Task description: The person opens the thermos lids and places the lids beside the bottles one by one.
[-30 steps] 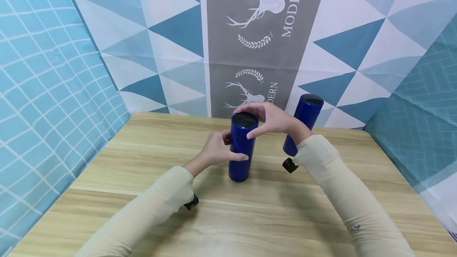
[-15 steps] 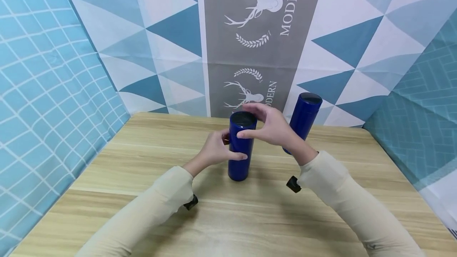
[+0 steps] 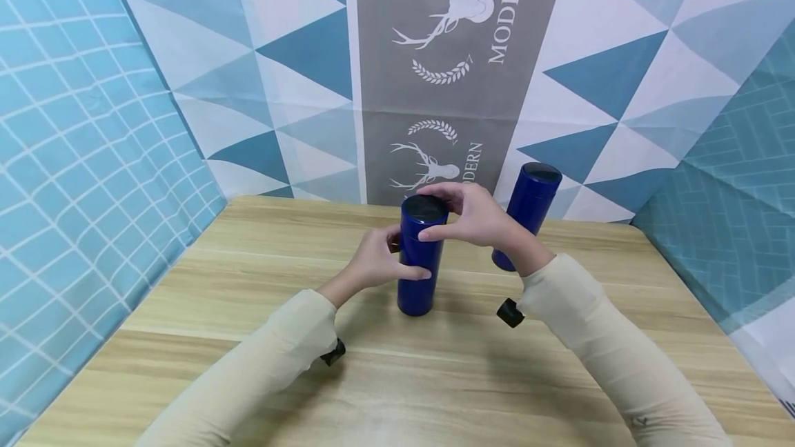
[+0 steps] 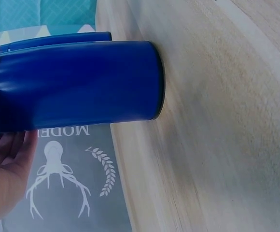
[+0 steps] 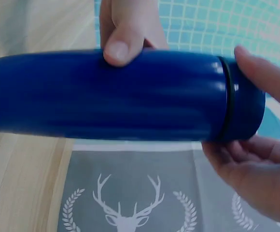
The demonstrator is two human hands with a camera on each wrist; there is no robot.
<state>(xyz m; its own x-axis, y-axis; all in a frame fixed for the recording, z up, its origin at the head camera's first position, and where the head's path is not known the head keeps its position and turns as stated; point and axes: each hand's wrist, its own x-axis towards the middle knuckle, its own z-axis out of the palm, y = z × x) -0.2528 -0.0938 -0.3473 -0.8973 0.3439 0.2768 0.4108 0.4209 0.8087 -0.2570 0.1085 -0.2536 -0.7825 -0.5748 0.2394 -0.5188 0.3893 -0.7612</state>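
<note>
A blue vacuum flask stands upright on the wooden table. My left hand grips its body from the left, thumb across the front. At the top, my right hand holds the dark-topped lid, with the thumb at the front and the fingers behind. In the right wrist view a dark seam runs between the flask's body and the lid, and the fingers are curled around the lid. The left wrist view has the flask's base at the tabletop.
A second blue flask stands behind and to the right, partly hidden by my right arm. Patterned cloth hangs at the table's back edge. Blue tiled-pattern cloth covers the left side, teal cloth the right.
My right hand has turned around the lid, its thumb shifting left across the front and its wrist dropping, then rising slightly. The left hand and the flask have stayed in place.
</note>
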